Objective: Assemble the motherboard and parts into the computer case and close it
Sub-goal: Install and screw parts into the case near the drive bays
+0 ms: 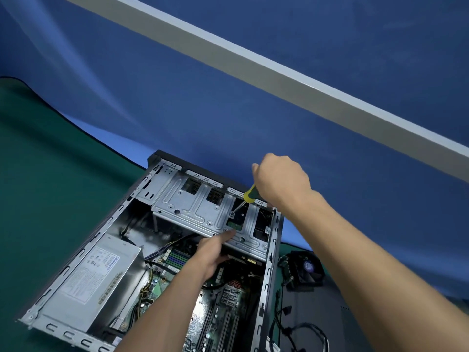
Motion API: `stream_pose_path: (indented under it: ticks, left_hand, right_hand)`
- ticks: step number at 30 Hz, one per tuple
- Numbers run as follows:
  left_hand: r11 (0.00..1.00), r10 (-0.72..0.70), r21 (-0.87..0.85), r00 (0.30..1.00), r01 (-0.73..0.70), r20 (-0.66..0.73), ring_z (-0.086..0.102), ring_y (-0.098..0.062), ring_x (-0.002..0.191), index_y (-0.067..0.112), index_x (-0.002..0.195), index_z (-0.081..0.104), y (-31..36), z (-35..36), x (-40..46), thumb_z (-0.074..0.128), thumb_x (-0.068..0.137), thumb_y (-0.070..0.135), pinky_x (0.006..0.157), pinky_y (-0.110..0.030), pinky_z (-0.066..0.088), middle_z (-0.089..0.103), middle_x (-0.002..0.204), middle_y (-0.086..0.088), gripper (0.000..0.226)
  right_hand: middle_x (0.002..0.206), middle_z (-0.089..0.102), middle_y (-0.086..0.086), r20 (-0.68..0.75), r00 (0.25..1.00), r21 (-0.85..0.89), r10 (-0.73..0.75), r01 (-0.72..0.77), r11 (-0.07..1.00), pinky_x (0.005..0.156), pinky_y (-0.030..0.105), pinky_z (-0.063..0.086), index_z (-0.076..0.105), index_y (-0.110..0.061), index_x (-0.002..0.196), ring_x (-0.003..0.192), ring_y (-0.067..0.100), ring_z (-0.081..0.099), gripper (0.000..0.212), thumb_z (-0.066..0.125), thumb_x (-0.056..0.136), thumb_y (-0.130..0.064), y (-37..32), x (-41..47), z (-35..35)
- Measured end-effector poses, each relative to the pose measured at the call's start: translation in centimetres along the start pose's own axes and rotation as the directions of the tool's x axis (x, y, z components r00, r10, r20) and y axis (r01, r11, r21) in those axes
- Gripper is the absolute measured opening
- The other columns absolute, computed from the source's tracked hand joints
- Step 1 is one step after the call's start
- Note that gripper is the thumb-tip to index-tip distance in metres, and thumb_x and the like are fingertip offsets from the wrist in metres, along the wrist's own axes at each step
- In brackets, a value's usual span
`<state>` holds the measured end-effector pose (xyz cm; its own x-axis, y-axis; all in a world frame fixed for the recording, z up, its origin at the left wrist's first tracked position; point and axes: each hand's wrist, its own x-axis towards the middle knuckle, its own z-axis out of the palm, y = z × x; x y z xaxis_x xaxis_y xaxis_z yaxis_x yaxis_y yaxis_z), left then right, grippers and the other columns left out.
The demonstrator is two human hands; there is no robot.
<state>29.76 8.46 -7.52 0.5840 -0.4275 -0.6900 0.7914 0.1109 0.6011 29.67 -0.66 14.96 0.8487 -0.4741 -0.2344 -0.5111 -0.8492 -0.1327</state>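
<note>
Partly cut off: the computer case (83, 252) lies on its side with the open face up, and its near corner and lower edge run out of the bottom of the view. Its long axis runs from that near end up to the far end by the blue backdrop (228, 102).

Inside, the motherboard (218, 308) lies flat on the case floor, much of it hidden under the left forearm. The power supply (96, 278) sits along the case's left wall. The metal drive cage (198, 207) spans the far end.

The left hand (213, 252) reaches in under the cage's near edge; thumb on top of the lip, fingers tucked beneath and out of sight, so it seems to grip the cage.

The right hand (281, 181) is curled round the screwdriver (247, 196), above the case's far right corner. Only the yellow-green lower handle and shaft show; the top is buried in the fist. The shaft slants down and left, its tip at a screw on the cage, too small to make out clearly.

Right of the case, on the green mat (38, 174), a cooler fan (307, 268) and loose black cables (299, 331), partly blurred.
</note>
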Motion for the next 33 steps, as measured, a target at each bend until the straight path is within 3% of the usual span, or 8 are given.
stream_pose_path:
  ticks: [4, 8, 12, 16, 20, 25, 28, 33]
  left_hand:
    - [1.000, -0.005, -0.001, 1.000, 0.005, -0.001, 0.052, -0.034, 0.118, -0.005, 0.115, 0.060, 0.3, 0.0, -0.2, 0.072, 0.081, 0.017, 0.091, -0.044, 0.050, 0.060, 0.123, -0.019, 0.042]
    - [1.000, -0.006, -0.004, 1.000, 0.006, 0.007, 0.061, -0.032, 0.107, -0.005, 0.110, 0.061, 0.3, 0.0, -0.3, 0.072, 0.081, 0.013, 0.090, -0.045, 0.051, 0.065, 0.113, -0.021, 0.036]
    - [1.000, -0.009, -0.001, 1.000, 0.009, 0.002, 0.060, -0.035, 0.109, -0.004, 0.104, 0.063, 0.2, 0.1, -0.4, 0.071, 0.081, 0.013, 0.094, -0.049, 0.049, 0.066, 0.111, -0.021, 0.029]
    - [1.000, -0.007, -0.005, 1.000, 0.007, 0.014, 0.063, -0.034, 0.104, -0.005, 0.108, 0.062, 0.3, 0.2, -0.5, 0.070, 0.083, 0.012, 0.092, -0.047, 0.051, 0.067, 0.108, -0.021, 0.031]
    - [1.000, -0.013, -0.008, 1.000, 0.013, 0.021, 0.062, -0.034, 0.104, -0.004, 0.106, 0.062, 0.3, 0.2, -0.6, 0.069, 0.084, 0.011, 0.095, -0.049, 0.048, 0.068, 0.106, -0.021, 0.028]
    - [1.000, -0.015, 0.010, 1.000, 0.015, 0.012, 0.065, -0.033, 0.100, -0.006, 0.109, 0.062, 0.3, 0.2, -0.4, 0.070, 0.083, 0.012, 0.094, -0.048, 0.049, 0.070, 0.102, -0.020, 0.033]
    - [1.000, -0.011, 0.021, 1.000, 0.011, 0.004, 0.059, -0.034, 0.110, -0.005, 0.112, 0.061, 0.3, 0.2, -0.4, 0.071, 0.082, 0.014, 0.096, -0.048, 0.048, 0.066, 0.112, -0.020, 0.036]
    - [1.000, -0.010, 0.011, 1.000, 0.010, 0.013, 0.058, -0.035, 0.112, -0.007, 0.115, 0.058, 0.1, 0.0, -0.2, 0.072, 0.081, 0.014, 0.099, -0.050, 0.045, 0.063, 0.117, -0.021, 0.042]
  right_hand:
    - [0.092, 0.060, 0.010, 0.146, 0.989, -0.007, 0.027, -0.026, 1.000, 0.066, 0.032, 0.047, 0.034, -0.015, 0.110, 0.072, 0.027, 0.060, 0.026, 0.048, 0.093, -0.029, 0.7, -0.5, -0.6]
    - [0.071, 0.056, 0.008, 0.068, 0.996, 0.039, 0.054, -0.056, 0.998, 0.056, 0.029, 0.043, 0.044, -0.009, 0.081, 0.056, 0.025, 0.051, 0.027, 0.040, 0.098, -0.031, 1.4, -1.0, -0.5]
    - [0.088, 0.063, 0.012, 0.182, 0.983, 0.215, 0.033, -0.072, 0.974, 0.066, 0.038, 0.055, 0.034, -0.015, 0.109, 0.060, 0.027, 0.063, 0.027, 0.051, 0.090, -0.024, 1.5, -1.4, -0.6]
    - [0.095, 0.064, 0.017, -0.025, 0.999, 0.193, 0.042, -0.036, 0.981, 0.072, 0.039, 0.053, 0.039, -0.007, 0.098, 0.081, 0.036, 0.064, 0.020, 0.040, 0.097, -0.027, 1.4, -1.6, 1.1]
    - [0.091, 0.062, 0.013, 0.063, 0.997, 0.344, 0.055, -0.073, 0.936, 0.071, 0.040, 0.056, 0.036, -0.013, 0.106, 0.077, 0.033, 0.065, 0.025, 0.051, 0.090, -0.024, 1.6, -1.6, 0.6]
    - [0.071, 0.044, 0.005, -0.153, 0.988, 0.043, -0.016, 0.023, 0.999, 0.062, 0.033, 0.038, 0.043, -0.007, 0.090, 0.076, 0.034, 0.050, 0.030, 0.037, 0.102, -0.035, 1.2, -1.4, 1.2]
    - [0.097, 0.045, 0.008, -0.034, 0.999, 0.124, -0.038, 0.042, 0.991, 0.068, 0.035, 0.041, 0.039, -0.011, 0.113, 0.083, 0.033, 0.052, 0.026, 0.047, 0.097, -0.030, 1.0, -0.9, 0.6]
    - [0.087, 0.051, 0.010, -0.010, 1.000, 0.070, 0.024, -0.024, 0.997, 0.066, 0.034, 0.043, 0.041, -0.007, 0.096, 0.082, 0.032, 0.055, 0.026, 0.044, 0.099, -0.033, 1.2, -0.4, -0.1]
